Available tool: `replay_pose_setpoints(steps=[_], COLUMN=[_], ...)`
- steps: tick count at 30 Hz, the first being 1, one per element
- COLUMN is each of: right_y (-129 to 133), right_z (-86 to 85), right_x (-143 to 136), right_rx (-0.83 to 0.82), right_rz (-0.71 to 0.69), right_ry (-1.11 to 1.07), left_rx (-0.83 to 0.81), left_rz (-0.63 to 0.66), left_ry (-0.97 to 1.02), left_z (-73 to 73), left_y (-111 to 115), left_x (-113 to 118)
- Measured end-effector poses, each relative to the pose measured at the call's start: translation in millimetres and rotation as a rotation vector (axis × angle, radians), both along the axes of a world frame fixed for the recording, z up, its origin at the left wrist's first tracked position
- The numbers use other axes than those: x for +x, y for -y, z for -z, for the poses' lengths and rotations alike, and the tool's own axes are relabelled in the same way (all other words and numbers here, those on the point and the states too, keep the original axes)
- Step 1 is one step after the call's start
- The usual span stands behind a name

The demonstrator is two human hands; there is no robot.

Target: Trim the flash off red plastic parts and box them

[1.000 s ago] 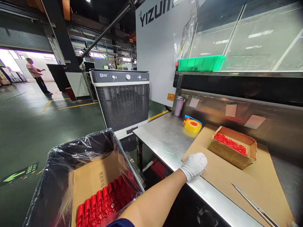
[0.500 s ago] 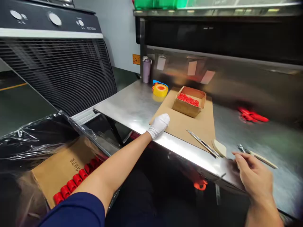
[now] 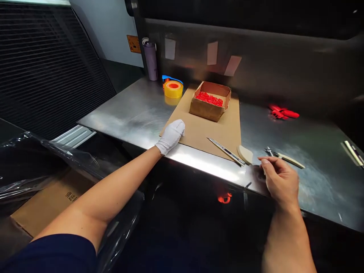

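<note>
Steel bench (image 3: 122, 113) against a dark metal back panel (image 3: 273, 64), purple bottle (image 3: 151, 62) and yellow tape roll (image 3: 173, 93) toward its far left. Brown cardboard sheet (image 3: 196, 132) lies flat on the bench, bearing an open box (image 3: 206, 110) of small red pieces (image 3: 209, 99). Worker's left hand (image 3: 172, 133), white-gloved, is at the sheet's near left corner, fingers curled into a fist; cannot tell whether anything is inside. Bare right hand (image 3: 281, 180) at the bench's near edge, thumb and forefinger close together; cannot tell whether they pinch anything. Pliers (image 3: 292, 160) and cream piece (image 3: 245, 154) lie near it
</note>
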State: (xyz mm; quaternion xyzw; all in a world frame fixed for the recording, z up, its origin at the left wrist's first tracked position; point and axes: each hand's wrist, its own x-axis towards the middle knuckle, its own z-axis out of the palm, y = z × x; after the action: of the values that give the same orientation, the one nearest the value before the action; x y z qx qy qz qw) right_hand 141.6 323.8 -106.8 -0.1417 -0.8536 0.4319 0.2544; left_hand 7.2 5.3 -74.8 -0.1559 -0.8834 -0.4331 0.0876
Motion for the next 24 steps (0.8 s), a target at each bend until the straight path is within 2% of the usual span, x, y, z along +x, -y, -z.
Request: replay_pose_setpoints(steps=[8,16,24], right_y=[2,0,1], right_z=[-1.4,0.3,0.2], right_x=[2,0,-7], right_rx=[-0.016,-0.050,-0.013], right_rz=[-0.014,-0.050,-0.114], right_ry=[-0.056,-0.084,-0.107], left_rx=[0.002,-0.094,-0.167], left_rz=[0.001,0.003,0.131], left_ry=[0.020,0.070,0.045], left_z=[2.4,-1.5,-27.8], left_y=[-3,-5,1], left_x=[-3,-3,14])
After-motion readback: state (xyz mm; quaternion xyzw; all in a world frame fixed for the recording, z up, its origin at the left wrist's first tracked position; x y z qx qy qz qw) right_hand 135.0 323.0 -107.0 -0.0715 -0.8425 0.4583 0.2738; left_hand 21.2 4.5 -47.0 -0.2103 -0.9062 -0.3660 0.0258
